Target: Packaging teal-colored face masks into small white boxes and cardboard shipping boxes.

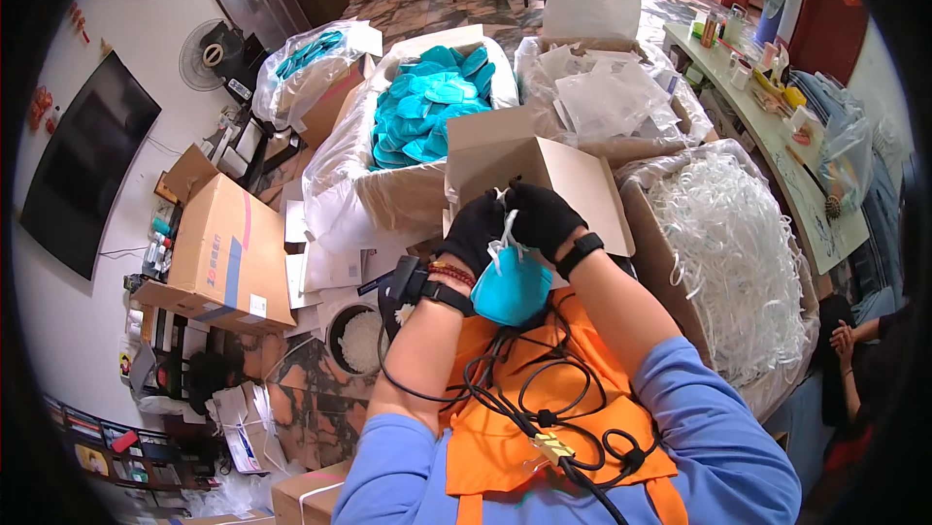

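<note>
Both hands wear black gloves and meet in front of my chest, just short of an open cardboard box. A teal cup-shaped face mask hangs below them by its white straps. My left hand is closed on the straps from one side. From the other side my right hand pinches them near the top, with fingertips close to the left ones. Exactly how the straps run between the fingers is hidden. Beyond, a large lined box holds a heap of similar teal masks.
Right of me stands a box of loose white straps. Behind it, another lined box holds white sheets. A closed carton and a round bin of white bits are on the left. Black cables hang over my orange apron.
</note>
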A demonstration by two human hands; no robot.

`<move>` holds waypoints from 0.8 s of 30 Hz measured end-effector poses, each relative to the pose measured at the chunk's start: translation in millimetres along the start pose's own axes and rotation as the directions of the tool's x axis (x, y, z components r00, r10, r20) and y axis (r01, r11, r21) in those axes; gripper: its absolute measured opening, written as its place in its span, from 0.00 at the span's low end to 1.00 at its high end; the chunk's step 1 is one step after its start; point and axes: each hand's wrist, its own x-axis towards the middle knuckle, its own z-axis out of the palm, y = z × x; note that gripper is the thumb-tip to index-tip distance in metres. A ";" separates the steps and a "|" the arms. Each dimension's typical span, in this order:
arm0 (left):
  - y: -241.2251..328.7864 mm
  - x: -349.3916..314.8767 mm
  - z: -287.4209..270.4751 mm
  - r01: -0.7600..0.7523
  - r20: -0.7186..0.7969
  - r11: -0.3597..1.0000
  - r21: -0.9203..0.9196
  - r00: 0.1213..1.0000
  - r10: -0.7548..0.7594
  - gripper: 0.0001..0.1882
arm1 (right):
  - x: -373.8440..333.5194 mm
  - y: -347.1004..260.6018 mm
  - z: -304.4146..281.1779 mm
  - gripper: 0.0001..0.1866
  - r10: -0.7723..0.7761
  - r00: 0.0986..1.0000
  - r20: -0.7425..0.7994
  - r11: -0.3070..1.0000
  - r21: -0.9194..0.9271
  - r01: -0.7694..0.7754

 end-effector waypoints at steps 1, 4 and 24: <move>-43.3 -1.3 -3.7 0.068 -0.079 0.987 -0.143 0.994 -0.080 0.14 | 15.0 7.1 10.9 0.16 0.014 0.999 -0.046 0.999 -0.034 -0.016; -42.5 12.6 -2.5 0.135 -0.086 0.990 0.044 0.988 -0.131 0.14 | 28.7 0.8 10.8 0.17 -0.318 0.947 -0.054 0.377 -0.923 0.074; -109.1 -93.1 50.3 0.373 0.149 0.341 -0.863 0.833 -0.533 0.19 | 153.5 210.6 -159.6 0.18 0.048 0.738 -0.673 0.263 -0.704 -0.660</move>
